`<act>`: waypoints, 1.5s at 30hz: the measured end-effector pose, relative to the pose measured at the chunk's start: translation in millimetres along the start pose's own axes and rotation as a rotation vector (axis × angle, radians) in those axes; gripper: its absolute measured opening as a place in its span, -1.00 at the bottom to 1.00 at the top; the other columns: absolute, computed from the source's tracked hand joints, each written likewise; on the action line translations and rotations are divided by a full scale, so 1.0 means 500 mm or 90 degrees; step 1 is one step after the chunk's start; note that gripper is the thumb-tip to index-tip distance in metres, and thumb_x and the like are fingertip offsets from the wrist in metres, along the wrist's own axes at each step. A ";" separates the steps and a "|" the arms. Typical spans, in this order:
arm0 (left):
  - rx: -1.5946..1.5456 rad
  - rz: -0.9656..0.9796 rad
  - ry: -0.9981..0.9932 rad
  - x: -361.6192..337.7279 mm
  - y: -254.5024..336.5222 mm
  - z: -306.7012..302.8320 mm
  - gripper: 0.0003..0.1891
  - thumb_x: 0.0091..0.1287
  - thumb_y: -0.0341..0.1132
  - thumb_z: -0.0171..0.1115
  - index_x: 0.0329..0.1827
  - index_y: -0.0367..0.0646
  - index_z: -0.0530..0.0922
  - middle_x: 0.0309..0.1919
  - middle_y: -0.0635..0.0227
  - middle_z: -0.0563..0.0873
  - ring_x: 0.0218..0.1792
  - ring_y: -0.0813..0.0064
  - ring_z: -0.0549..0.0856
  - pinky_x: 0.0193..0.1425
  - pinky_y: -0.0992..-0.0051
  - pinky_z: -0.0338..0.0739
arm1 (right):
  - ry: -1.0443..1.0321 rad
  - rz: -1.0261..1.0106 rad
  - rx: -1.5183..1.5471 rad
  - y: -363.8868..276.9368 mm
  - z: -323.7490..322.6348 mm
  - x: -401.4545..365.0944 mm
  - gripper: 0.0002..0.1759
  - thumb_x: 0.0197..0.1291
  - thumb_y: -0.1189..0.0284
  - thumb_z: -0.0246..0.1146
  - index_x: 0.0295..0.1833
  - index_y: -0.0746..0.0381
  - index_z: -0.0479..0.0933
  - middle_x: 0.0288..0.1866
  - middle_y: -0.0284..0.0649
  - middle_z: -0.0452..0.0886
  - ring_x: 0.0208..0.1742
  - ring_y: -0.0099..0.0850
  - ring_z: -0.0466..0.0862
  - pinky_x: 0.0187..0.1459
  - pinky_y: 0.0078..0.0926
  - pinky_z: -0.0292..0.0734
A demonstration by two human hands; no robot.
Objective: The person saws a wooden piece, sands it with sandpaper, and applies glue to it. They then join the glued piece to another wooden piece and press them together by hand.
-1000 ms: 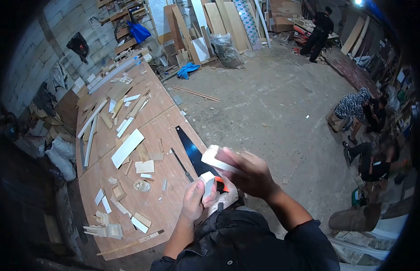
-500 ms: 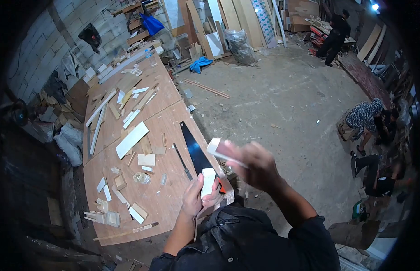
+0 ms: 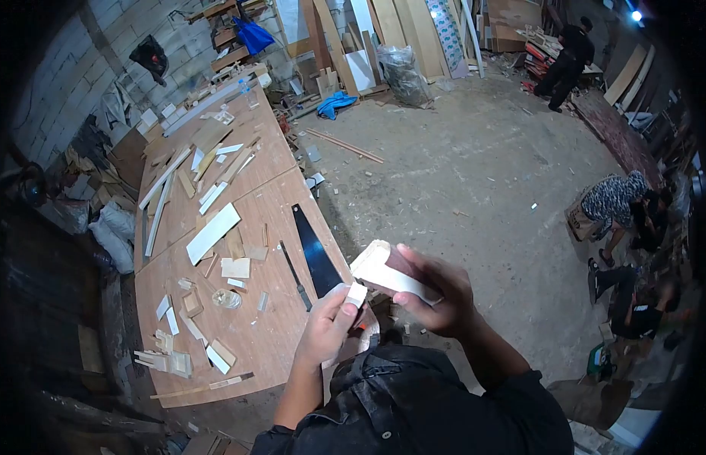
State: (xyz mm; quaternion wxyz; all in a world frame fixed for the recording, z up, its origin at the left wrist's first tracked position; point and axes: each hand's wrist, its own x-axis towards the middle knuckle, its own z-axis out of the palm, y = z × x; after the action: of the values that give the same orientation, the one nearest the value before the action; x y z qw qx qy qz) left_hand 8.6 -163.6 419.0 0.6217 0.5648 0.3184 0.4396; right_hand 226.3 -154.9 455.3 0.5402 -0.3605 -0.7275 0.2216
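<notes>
My left hand (image 3: 325,331) is closed around a small white wood piece (image 3: 356,293), whose end pokes out above the thumb. In my right hand (image 3: 449,297) is a larger pale wood block (image 3: 373,267) with a reddish-brown face. The fingers wrap its far end. Its pale near end sits right by the tip of the small piece. Beneath and beyond my left hand, a handsaw (image 3: 315,254) lies on the wooden table, its orange handle mostly hidden. Left of the saw is a thin dark file-like tool (image 3: 294,274).
Offcuts, a white board (image 3: 213,233) and a clear jar (image 3: 227,298) lie on the plywood table (image 3: 269,349). Boards (image 3: 398,34) lean on the far wall. One person (image 3: 569,64) stands far right; others crouch or sit at the right (image 3: 611,201).
My right hand has turned the block and brought it down beside the small piece. My left hand has shifted slightly left and tilted its piece. The view has moved a little.
</notes>
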 end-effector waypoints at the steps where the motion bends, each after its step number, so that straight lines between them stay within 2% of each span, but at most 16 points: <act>1: 0.176 0.047 0.058 0.004 0.007 0.008 -0.56 0.52 -0.05 -0.01 -0.02 -0.34 0.53 -0.41 0.36 0.57 -0.39 0.56 0.55 -0.26 0.56 0.44 | -0.007 0.004 0.000 0.000 -0.001 0.002 -0.36 -0.04 0.53 0.44 0.23 0.36 0.50 -0.16 -0.06 0.70 -0.20 -0.31 0.75 -0.21 -0.43 0.60; 3: 0.190 0.025 0.065 -0.007 -0.001 0.003 -0.61 0.51 -0.09 0.02 0.02 -0.31 0.54 -0.38 0.30 0.60 -0.31 0.43 0.62 -0.16 0.47 0.50 | -0.010 -0.048 -0.015 0.009 0.003 0.003 -0.35 -0.03 0.51 0.45 0.26 0.29 0.49 -0.15 -0.07 0.70 -0.27 -0.30 0.73 -0.26 -0.42 0.61; 5: 0.296 0.041 0.049 -0.010 0.006 0.003 -0.59 0.51 -0.08 0.01 0.03 -0.32 0.54 -0.34 0.18 0.64 -0.30 0.29 0.66 -0.15 0.41 0.51 | -0.100 -0.210 -0.159 0.015 0.004 0.002 -0.35 0.00 0.46 0.45 0.28 0.24 0.49 -0.31 -0.18 0.63 -0.35 -0.34 0.64 -0.30 -0.41 0.58; 6: 0.316 0.059 0.037 -0.012 0.007 0.000 -0.58 0.50 -0.07 0.01 0.03 -0.32 0.55 -0.29 0.11 0.66 -0.27 0.19 0.69 -0.16 0.37 0.52 | -0.096 -0.271 -0.134 0.029 0.004 0.007 -0.37 -0.01 0.47 0.46 0.26 0.09 0.51 -0.15 -0.14 0.68 -0.41 -0.30 0.62 -0.38 -0.40 0.56; 7: 0.317 0.060 0.044 -0.016 0.000 -0.002 -0.58 0.50 -0.07 0.01 0.03 -0.32 0.55 -0.29 0.11 0.66 -0.27 0.19 0.69 -0.16 0.37 0.52 | -0.099 -0.274 -0.130 0.042 -0.002 0.016 -0.37 -0.01 0.47 0.46 0.26 0.09 0.51 -0.15 -0.14 0.68 -0.41 -0.30 0.62 -0.38 -0.40 0.56; 9: 0.324 0.111 0.054 -0.025 -0.018 -0.005 -0.57 0.50 -0.06 0.02 0.03 -0.32 0.56 -0.30 0.12 0.67 -0.29 0.20 0.69 -0.19 0.35 0.51 | -0.176 -0.150 -0.224 0.063 -0.017 0.031 -0.38 0.02 0.43 0.43 0.26 0.24 0.51 -0.40 -0.27 0.54 -0.43 -0.37 0.57 -0.39 -0.44 0.52; 10: 0.326 0.151 0.085 -0.021 -0.018 0.006 -0.57 0.49 -0.04 0.04 -0.01 -0.31 0.57 -0.35 0.15 0.65 -0.33 0.23 0.67 -0.22 0.36 0.50 | -0.129 -0.109 -0.160 0.056 -0.010 0.030 -0.40 -0.03 0.43 0.48 0.20 0.17 0.52 -0.38 -0.19 0.58 -0.46 -0.31 0.57 -0.46 -0.36 0.45; 13: 0.308 0.103 0.071 -0.019 -0.015 0.001 -0.56 0.48 -0.02 0.05 -0.03 -0.32 0.57 -0.37 0.17 0.63 -0.35 0.25 0.66 -0.24 0.37 0.48 | -0.090 -0.213 -0.114 0.006 -0.013 0.023 -0.30 0.02 0.42 0.43 0.34 0.22 0.42 -0.36 -0.24 0.56 -0.43 -0.35 0.55 -0.43 -0.39 0.46; 18: 0.279 0.117 0.062 -0.029 0.015 0.007 -0.52 0.51 0.04 -0.04 -0.16 -0.28 0.55 -0.41 0.25 0.59 -0.37 0.31 0.63 -0.25 0.40 0.46 | -0.104 -0.144 -0.149 0.043 0.003 0.033 -0.37 -0.02 0.47 0.45 0.25 0.22 0.52 -0.50 -0.24 0.54 -0.54 -0.38 0.53 -0.52 -0.41 0.46; 23: 0.312 0.099 0.074 -0.032 0.004 0.002 -0.51 0.51 0.04 -0.03 -0.09 -0.30 0.57 -0.38 0.21 0.62 -0.33 0.29 0.64 -0.23 0.39 0.47 | -0.102 -0.219 -0.113 -0.006 0.010 0.001 -0.33 0.02 0.38 0.44 0.30 0.23 0.48 -0.50 -0.26 0.50 -0.54 -0.37 0.50 -0.51 -0.40 0.45; 25: 0.318 0.142 0.135 -0.031 -0.003 0.009 -0.51 0.50 0.03 -0.01 -0.05 -0.33 0.57 -0.36 0.19 0.64 -0.31 0.28 0.65 -0.22 0.37 0.48 | -0.126 -0.154 -0.144 0.008 0.005 0.010 -0.32 0.03 0.40 0.43 0.32 0.24 0.45 -0.48 -0.25 0.51 -0.53 -0.34 0.50 -0.49 -0.39 0.45; 29: 0.335 0.162 0.078 -0.044 0.003 0.006 -0.52 0.49 0.02 0.03 -0.06 -0.34 0.56 -0.35 0.19 0.65 -0.34 0.25 0.66 -0.21 0.36 0.50 | -0.094 -0.077 -0.083 0.002 0.013 0.000 -0.26 -0.01 0.47 0.44 0.37 0.16 0.43 -0.47 -0.23 0.50 -0.52 -0.34 0.51 -0.48 -0.37 0.44; 31: 0.335 0.134 0.087 -0.048 0.005 -0.002 -0.52 0.49 0.02 0.02 -0.08 -0.33 0.57 -0.37 0.19 0.65 -0.36 0.25 0.66 -0.22 0.38 0.50 | -0.106 -0.181 -0.058 -0.022 0.013 -0.005 -0.21 -0.02 0.44 0.46 0.40 0.19 0.40 -0.49 -0.27 0.49 -0.53 -0.35 0.52 -0.48 -0.37 0.46; 37: 0.297 0.159 0.064 -0.072 0.017 -0.013 -0.52 0.49 0.03 0.01 -0.12 -0.30 0.59 -0.39 0.23 0.64 -0.37 0.32 0.65 -0.23 0.41 0.50 | -0.183 -0.152 -0.242 0.005 0.033 0.005 -0.24 0.05 0.39 0.44 0.41 0.20 0.37 -0.45 -0.25 0.53 -0.47 -0.33 0.57 -0.47 -0.36 0.43; 40: 0.222 0.128 0.076 -0.088 0.026 -0.017 -0.52 0.50 0.05 -0.03 -0.21 -0.26 0.57 -0.47 0.32 0.59 -0.44 0.43 0.60 -0.30 0.47 0.46 | -0.069 -0.215 -0.084 -0.036 0.053 0.009 -0.22 0.03 0.43 0.45 0.41 0.20 0.35 -0.44 -0.24 0.52 -0.49 -0.29 0.54 -0.48 -0.32 0.41; 45: 0.143 0.073 0.047 -0.106 -0.013 -0.075 -0.49 0.52 0.09 -0.09 -0.24 -0.24 0.53 -0.53 0.43 0.53 -0.52 0.58 0.49 -0.40 0.56 0.36 | -0.225 -0.127 -0.176 -0.088 0.088 0.022 -0.28 0.04 0.40 0.43 0.38 0.12 0.41 -0.32 -0.18 0.64 -0.42 -0.26 0.60 -0.43 -0.32 0.48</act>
State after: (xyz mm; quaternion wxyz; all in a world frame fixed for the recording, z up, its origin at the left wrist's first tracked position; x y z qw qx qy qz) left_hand -45.4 -195.6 401.6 0.5161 0.6316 0.3556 0.4563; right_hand 170.4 -171.8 479.7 0.3693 -0.3128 -0.8661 0.1250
